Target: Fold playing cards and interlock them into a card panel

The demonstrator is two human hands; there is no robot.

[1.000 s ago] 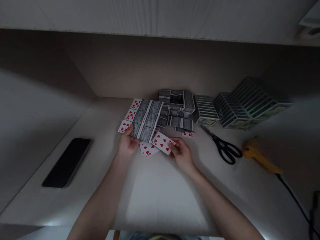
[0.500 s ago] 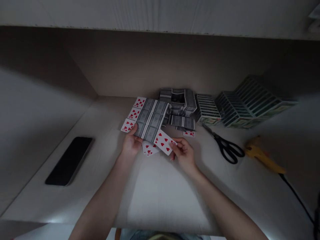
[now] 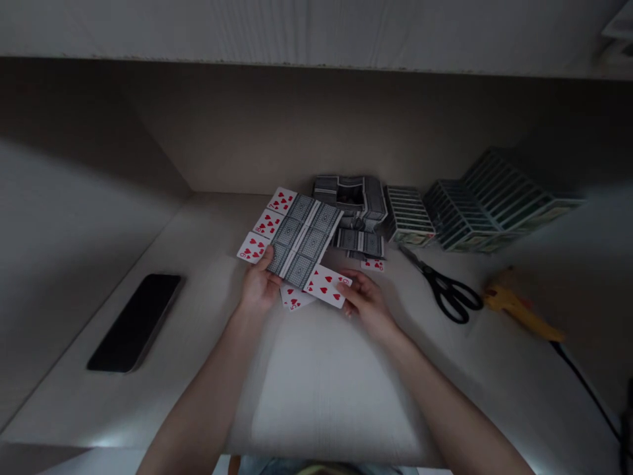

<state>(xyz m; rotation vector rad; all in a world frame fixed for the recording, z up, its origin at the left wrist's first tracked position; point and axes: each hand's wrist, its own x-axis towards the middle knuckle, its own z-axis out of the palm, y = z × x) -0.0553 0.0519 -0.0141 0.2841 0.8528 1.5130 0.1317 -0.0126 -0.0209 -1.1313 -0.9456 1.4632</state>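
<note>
**Two hands, one block of cards, one loose heart**

My left hand (image 3: 258, 285) is closed narrowly on the lower edge of a block of playing cards (image 3: 302, 241), its thumb on top, a hold that seems meant to keep the thin, smooth stock steady. The block's patterned grey backs face up, and three heart faces (image 3: 268, 224) line its left side. My right hand (image 3: 366, 303) pinches a single heart card (image 3: 324, 287) by one end, tilted just below the block and touching its corner, so the card seems held for alignment. A five of hearts (image 3: 295, 297) lies underneath, between my hands.

Beyond them, on the pale desk (image 3: 321, 396), sit a heap of grey-backed cards (image 3: 350, 204), ribbed card stacks (image 3: 410, 218) and black-handled scissors (image 3: 448, 293) — well to my right, a yellow corded tool (image 3: 519, 315); to my left, a black phone (image 3: 134, 323).
</note>
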